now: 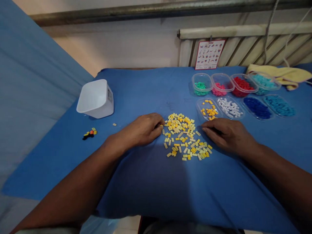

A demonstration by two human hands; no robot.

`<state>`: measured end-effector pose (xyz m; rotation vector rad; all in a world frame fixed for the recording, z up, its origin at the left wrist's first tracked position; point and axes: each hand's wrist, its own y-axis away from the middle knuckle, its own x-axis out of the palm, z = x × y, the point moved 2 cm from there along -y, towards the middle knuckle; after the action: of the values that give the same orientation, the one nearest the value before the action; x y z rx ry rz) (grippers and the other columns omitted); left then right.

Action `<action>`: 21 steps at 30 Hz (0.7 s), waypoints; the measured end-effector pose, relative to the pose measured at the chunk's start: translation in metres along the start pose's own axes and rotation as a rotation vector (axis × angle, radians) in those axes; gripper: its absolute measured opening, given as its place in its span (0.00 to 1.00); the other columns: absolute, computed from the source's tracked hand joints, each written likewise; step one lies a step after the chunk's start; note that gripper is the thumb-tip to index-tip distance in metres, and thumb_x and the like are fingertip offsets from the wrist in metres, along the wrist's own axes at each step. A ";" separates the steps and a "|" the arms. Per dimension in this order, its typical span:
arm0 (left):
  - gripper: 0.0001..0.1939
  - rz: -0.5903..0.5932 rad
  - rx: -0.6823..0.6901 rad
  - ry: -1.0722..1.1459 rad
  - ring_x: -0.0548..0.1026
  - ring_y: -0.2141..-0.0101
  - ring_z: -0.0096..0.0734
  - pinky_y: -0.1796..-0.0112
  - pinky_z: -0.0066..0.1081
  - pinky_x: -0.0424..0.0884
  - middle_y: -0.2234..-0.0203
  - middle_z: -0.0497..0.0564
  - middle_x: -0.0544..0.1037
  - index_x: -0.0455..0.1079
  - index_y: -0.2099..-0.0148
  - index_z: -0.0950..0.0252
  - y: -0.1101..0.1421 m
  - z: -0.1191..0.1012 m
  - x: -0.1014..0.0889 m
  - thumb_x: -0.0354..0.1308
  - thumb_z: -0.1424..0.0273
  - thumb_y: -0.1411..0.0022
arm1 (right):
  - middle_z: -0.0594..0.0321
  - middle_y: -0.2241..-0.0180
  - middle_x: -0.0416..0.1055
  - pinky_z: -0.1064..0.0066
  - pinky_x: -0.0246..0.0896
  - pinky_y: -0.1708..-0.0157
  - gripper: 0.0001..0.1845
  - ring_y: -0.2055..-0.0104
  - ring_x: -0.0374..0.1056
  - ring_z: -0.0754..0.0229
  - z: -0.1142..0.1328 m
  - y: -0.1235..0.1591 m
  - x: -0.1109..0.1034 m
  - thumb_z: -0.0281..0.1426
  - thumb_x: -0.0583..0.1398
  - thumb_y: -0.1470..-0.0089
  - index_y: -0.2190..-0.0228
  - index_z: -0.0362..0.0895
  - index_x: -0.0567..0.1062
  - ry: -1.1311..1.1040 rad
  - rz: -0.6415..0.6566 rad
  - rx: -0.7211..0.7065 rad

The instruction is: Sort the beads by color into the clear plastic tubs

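A pile of small yellow and pale-yellow bricks (185,136) lies spread on the blue cloth. My left hand (143,128) rests palm down at the pile's left edge, fingers curled together, fingertips touching the nearest bricks. My right hand (225,133) lies at the pile's right edge, fingers curled and pressed to the cloth. Whether either hand holds a brick is hidden. Just beyond my right hand stands a clear tray with a few yellow bricks (209,110).
Clear trays of sorted bricks sit at the back right: green (201,85), pink (220,85), red (242,85), white (230,108), dark blue (257,108), teal (279,105). A white tub (96,98) stands tilted at the left, a small brick figure (89,133) near it. A yellow cloth (287,75) lies far right.
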<state>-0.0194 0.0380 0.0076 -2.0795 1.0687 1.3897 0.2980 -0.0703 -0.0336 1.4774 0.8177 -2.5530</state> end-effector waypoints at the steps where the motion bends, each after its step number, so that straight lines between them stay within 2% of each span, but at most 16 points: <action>1: 0.12 -0.001 -0.012 0.002 0.78 0.62 0.38 0.59 0.37 0.70 0.57 0.55 0.82 0.77 0.50 0.65 0.000 -0.001 -0.001 0.54 0.67 0.26 | 0.56 0.57 0.87 0.59 0.81 0.55 0.13 0.58 0.85 0.49 0.000 0.000 0.000 0.34 0.60 0.27 0.52 0.47 0.86 0.003 -0.003 -0.004; 6: 0.10 -0.042 -0.090 0.026 0.77 0.67 0.35 0.63 0.35 0.67 0.61 0.51 0.83 0.79 0.51 0.63 0.000 -0.002 -0.004 0.58 0.69 0.30 | 0.54 0.57 0.87 0.56 0.83 0.55 0.13 0.59 0.85 0.48 0.002 0.000 0.000 0.34 0.60 0.27 0.53 0.46 0.85 -0.004 0.000 -0.009; 10: 0.11 -0.050 -0.077 0.041 0.80 0.63 0.36 0.61 0.35 0.68 0.60 0.49 0.85 0.80 0.51 0.61 0.001 0.003 -0.008 0.58 0.67 0.27 | 0.56 0.57 0.87 0.56 0.82 0.56 0.13 0.59 0.85 0.49 0.002 -0.001 0.000 0.35 0.60 0.26 0.52 0.47 0.85 -0.017 0.016 0.000; 13: 0.12 -0.129 -0.107 0.109 0.82 0.60 0.36 0.59 0.34 0.70 0.58 0.48 0.86 0.81 0.47 0.60 0.004 0.000 -0.014 0.59 0.64 0.25 | 0.57 0.57 0.87 0.58 0.81 0.57 0.12 0.59 0.85 0.50 0.008 -0.002 -0.002 0.35 0.60 0.27 0.52 0.49 0.84 -0.036 0.021 -0.001; 15: 0.13 -0.179 -0.139 0.286 0.82 0.61 0.35 0.60 0.33 0.71 0.60 0.49 0.86 0.80 0.46 0.61 0.006 -0.009 -0.012 0.62 0.60 0.25 | 0.59 0.57 0.87 0.60 0.81 0.57 0.10 0.59 0.84 0.51 0.018 -0.002 -0.004 0.34 0.61 0.26 0.52 0.50 0.83 -0.067 0.025 -0.026; 17: 0.13 -0.156 -0.142 0.583 0.81 0.63 0.34 0.61 0.32 0.72 0.62 0.50 0.86 0.80 0.48 0.62 0.007 -0.024 -0.002 0.66 0.59 0.27 | 0.60 0.57 0.87 0.61 0.80 0.58 0.09 0.59 0.84 0.53 0.032 -0.003 -0.008 0.34 0.62 0.26 0.50 0.51 0.82 -0.099 0.035 -0.069; 19: 0.12 -0.054 -0.116 0.911 0.81 0.64 0.33 0.62 0.31 0.73 0.63 0.52 0.85 0.80 0.49 0.64 0.007 -0.043 0.014 0.67 0.62 0.28 | 0.61 0.57 0.87 0.63 0.80 0.58 0.10 0.59 0.84 0.54 0.048 -0.002 -0.011 0.31 0.63 0.27 0.47 0.52 0.80 -0.123 0.028 -0.151; 21: 0.11 0.072 -0.101 1.147 0.80 0.63 0.31 0.62 0.30 0.73 0.61 0.53 0.85 0.79 0.47 0.64 0.006 -0.060 0.030 0.67 0.65 0.28 | 0.61 0.56 0.86 0.64 0.79 0.59 0.12 0.60 0.83 0.56 0.061 -0.002 -0.013 0.29 0.65 0.28 0.46 0.51 0.78 -0.137 0.005 -0.260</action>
<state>0.0173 -0.0190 0.0053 -2.9743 1.4532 0.1286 0.2564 -0.1004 0.0016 1.2133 1.0739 -2.3995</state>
